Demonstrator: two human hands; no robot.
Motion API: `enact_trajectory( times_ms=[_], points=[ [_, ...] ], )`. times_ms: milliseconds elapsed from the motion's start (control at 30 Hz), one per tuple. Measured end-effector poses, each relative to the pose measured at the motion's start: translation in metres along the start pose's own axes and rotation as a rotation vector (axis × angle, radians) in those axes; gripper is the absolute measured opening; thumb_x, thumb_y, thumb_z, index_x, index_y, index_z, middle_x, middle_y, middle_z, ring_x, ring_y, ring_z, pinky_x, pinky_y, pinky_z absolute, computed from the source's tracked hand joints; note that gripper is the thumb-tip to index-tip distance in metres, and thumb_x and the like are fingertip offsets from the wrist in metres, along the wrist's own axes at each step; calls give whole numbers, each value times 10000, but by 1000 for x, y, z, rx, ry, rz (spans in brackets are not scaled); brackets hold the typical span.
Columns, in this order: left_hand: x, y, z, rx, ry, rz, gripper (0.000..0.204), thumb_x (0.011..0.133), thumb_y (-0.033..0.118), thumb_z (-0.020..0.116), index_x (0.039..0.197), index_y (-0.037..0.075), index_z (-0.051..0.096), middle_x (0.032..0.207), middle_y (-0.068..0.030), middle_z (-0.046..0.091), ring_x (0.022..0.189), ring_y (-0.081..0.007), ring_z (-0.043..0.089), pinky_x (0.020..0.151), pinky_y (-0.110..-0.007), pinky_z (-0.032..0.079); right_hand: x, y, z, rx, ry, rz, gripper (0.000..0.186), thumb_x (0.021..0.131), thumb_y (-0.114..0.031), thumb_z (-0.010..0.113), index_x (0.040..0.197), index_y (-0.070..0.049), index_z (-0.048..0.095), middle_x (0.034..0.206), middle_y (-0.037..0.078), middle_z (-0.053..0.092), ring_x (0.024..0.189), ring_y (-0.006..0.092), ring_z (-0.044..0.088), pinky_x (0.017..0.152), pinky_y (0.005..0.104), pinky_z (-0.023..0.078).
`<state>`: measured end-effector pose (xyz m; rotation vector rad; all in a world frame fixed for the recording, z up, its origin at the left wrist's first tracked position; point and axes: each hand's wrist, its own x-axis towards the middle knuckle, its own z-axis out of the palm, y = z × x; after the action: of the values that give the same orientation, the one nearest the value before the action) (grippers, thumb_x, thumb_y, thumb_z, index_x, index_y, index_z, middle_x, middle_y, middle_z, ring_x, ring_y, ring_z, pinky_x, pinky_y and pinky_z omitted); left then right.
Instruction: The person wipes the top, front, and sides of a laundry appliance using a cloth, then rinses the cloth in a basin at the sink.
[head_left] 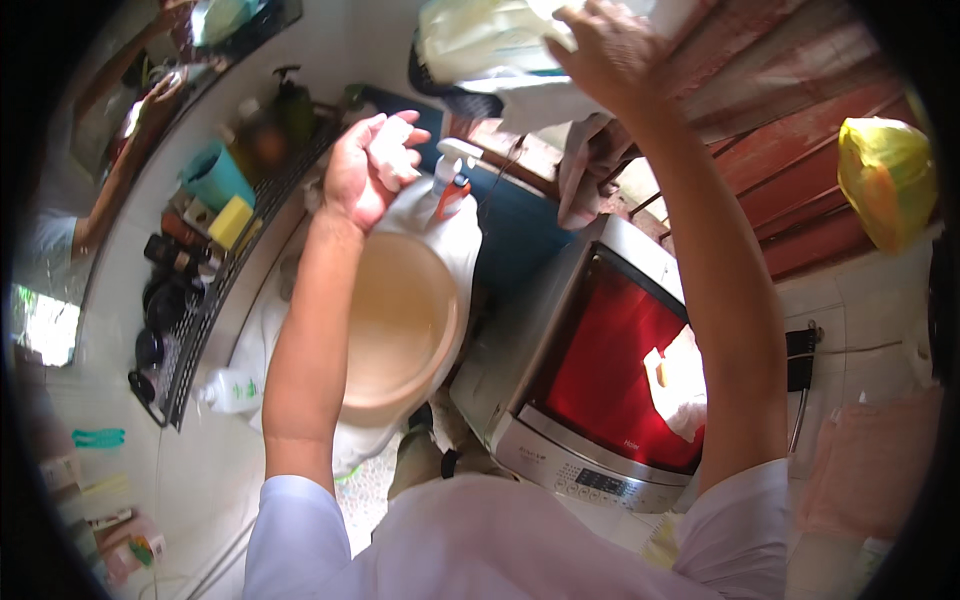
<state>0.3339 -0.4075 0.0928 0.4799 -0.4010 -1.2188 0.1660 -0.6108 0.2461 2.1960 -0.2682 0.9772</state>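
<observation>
My left hand [350,180] is raised over the far end of the washbasin [462,300], palm up. Its curled fingers hold a crumpled white tissue [392,152]. Up at the far side, my right hand [612,60] reaches out with fingers apart, at the right end of a pale plastic package [485,42]. Whether its fingertips touch the package or only hover over it is hard to make out. White cloth or paper [545,105] hangs just below the package. A white faucet [452,162] and an orange-and-white container [453,198] stand close to my left hand.
Right of the basin is a washing machine [600,340] with a red lid, crumpled white paper [680,385] on top. A black wall shelf [215,315] at left carries bottles, a teal cup [217,175] and a yellow block [231,222]. A yellow bag [885,185] hangs far right.
</observation>
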Motion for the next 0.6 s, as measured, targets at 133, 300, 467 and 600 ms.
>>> enact_trajectory(
  times_ms=[133,300,467,600],
  points=[
    [-62,-45,12,9,88,72,519,1003,390,333,1316,-7,449,1134,-165,606,839,-205,624,726,-333,537,-50,-67,-57,1000,-506,440,310,921,-305,592,1087,-50,651,906,49,671,734,125,620,627,261,502],
    [-101,-79,28,121,89,95,482,1038,334,295,1398,22,374,1266,-91,522,1106,-159,534,959,-285,422,-122,-176,-74,1873,-869,1011,280,938,-216,594,1114,-1,628,883,2,644,734,53,566,640,201,455],
    [-131,-77,3,196,289,-19,386,1021,330,389,1202,24,538,1024,-89,639,904,-162,624,815,-324,509,-130,-186,-86,1723,-728,1024,203,903,-119,611,1010,46,661,811,19,651,674,50,555,586,212,453],
    [-151,-87,-19,14,161,-22,253,997,255,467,1082,33,554,907,-80,646,758,-169,639,704,-304,523,-141,-168,-88,1594,-595,997,166,916,-112,583,993,26,633,837,23,649,737,72,578,628,218,476]
  ],
)
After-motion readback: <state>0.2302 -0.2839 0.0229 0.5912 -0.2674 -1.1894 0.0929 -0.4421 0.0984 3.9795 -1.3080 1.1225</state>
